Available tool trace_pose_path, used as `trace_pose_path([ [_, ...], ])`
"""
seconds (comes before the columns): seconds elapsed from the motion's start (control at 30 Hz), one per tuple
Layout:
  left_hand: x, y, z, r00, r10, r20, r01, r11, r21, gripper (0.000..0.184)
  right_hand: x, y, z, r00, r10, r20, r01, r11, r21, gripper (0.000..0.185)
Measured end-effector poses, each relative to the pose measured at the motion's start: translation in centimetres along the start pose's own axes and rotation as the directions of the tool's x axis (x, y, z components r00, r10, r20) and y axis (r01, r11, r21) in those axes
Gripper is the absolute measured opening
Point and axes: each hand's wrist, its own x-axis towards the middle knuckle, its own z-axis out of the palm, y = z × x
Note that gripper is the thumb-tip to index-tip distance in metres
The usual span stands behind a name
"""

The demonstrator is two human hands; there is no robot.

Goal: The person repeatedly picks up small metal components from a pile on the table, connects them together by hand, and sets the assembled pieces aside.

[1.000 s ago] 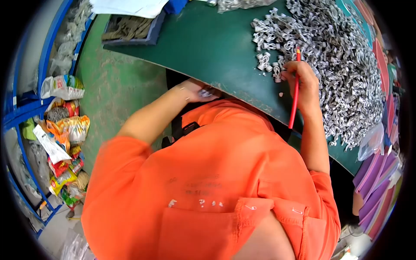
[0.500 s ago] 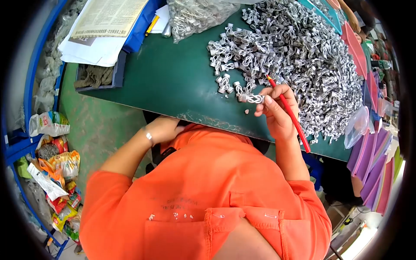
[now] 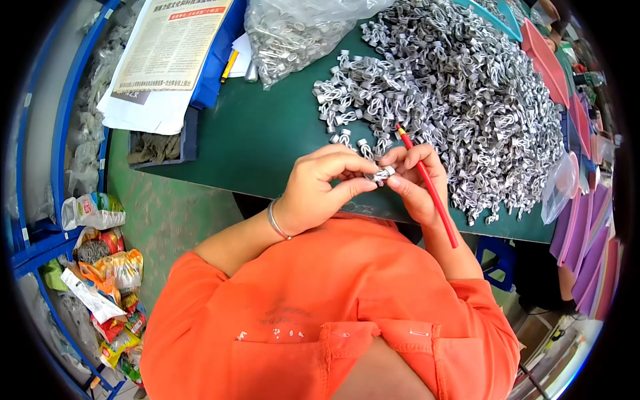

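Note:
Both my hands meet at the table's front edge around a small silvery looped metal part (image 3: 381, 175). My left hand (image 3: 323, 183) pinches its left side between thumb and fingers. At the other end, my right hand (image 3: 419, 183) grips the part with thumb and fingertips. A red pencil (image 3: 439, 203) with a yellowish tip is also held in the right hand, slanting across the fingers. Just beyond the fingertips lie a few matching metal parts (image 3: 343, 139). The large heap of metal parts (image 3: 460, 100) spreads over the table behind them.
On the green table (image 3: 257, 127) stand a clear bag of metal parts (image 3: 293, 40) and a blue tray (image 3: 217, 57) with papers (image 3: 170, 53). A grey bin (image 3: 180, 147) holds a cloth. Red trays (image 3: 543, 60) line the right; blue shelving (image 3: 63, 133) stands left.
My left hand has come up from beside my lap to the metal part. The right hand has drawn the part slightly nearer and left, still with the pencil.

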Motion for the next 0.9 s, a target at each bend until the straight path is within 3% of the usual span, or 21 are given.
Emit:
trace_pose_path([
  [0.03,0.1,0.0,0.0,0.992,0.109,0.059,-0.118,0.975,0.189,0.018,-0.1,0.0,0.0,1.0,-0.016,-0.016,0.016,1.0,-0.02,0.028],
  [0.1,0.3,0.1,0.4,0.994,0.102,0.034,-0.105,0.986,0.129,0.019,-0.2,0.0,0.6,0.992,-0.093,-0.08,0.086,0.992,-0.087,0.032],
  [0.13,0.4,0.0,0.6,0.997,-0.063,-0.04,0.062,0.998,-0.025,0.019,-0.3,0.3,-0.1,0.983,-0.177,-0.049,0.161,0.96,-0.23,0.037],
  [0.17,0.4,-0.1,0.6,0.968,-0.238,-0.086,0.219,0.958,-0.186,0.02,-0.2,0.2,0.0,0.981,-0.184,-0.054,0.167,0.959,-0.23,0.037],
  [0.3,0.7,-0.6,0.5,0.921,-0.389,-0.03,0.365,0.887,-0.284,0.018,0.2,-0.5,1.2,0.961,-0.268,-0.074,0.241,0.936,-0.258,0.042],
  [0.4,0.7,-0.9,0.4,0.879,-0.476,0.013,0.451,0.825,-0.341,0.017,0.2,-0.5,1.5,0.955,-0.295,-0.001,0.272,0.882,-0.385,0.041],
  [0.63,0.6,-1.5,0.0,0.857,-0.506,0.103,0.501,0.767,-0.402,0.022,0.3,0.0,1.5,0.933,-0.353,0.072,0.343,0.81,-0.476,0.035],
  [0.7,0.9,-1.6,-0.4,0.804,-0.554,0.216,0.551,0.555,-0.623,0.029,0.7,-0.7,1.9,0.932,-0.306,0.194,0.362,0.809,-0.463,0.031],
  [0.73,1.4,-0.1,0.0,0.742,-0.633,0.222,0.602,0.483,-0.635,0.031,1.0,-1.0,2.0,0.912,-0.337,0.235,0.41,0.747,-0.523,0.026],
  [0.77,1.3,-0.4,-0.6,0.743,-0.632,0.219,0.601,0.487,-0.634,0.031,1.2,-1.1,1.6,0.91,-0.339,0.237,0.414,0.747,-0.52,0.026],
  [0.83,1.3,-0.6,-1.9,0.767,-0.604,0.216,0.556,0.458,-0.693,0.025,1.3,-1.3,0.8,0.909,-0.381,0.17,0.372,0.557,-0.742,0.022],
  [0.87,1.2,-0.6,-2.1,0.756,-0.644,0.118,0.538,0.507,-0.674,0.017,1.3,-1.3,0.7,0.933,-0.353,0.069,0.251,0.502,-0.828,0.02],
  [0.9,1.1,-0.9,-2.4,0.754,-0.646,0.118,0.538,0.505,-0.675,0.017,1.8,-0.7,0.1,0.928,-0.356,0.112,0.276,0.453,-0.848,0.023],
])
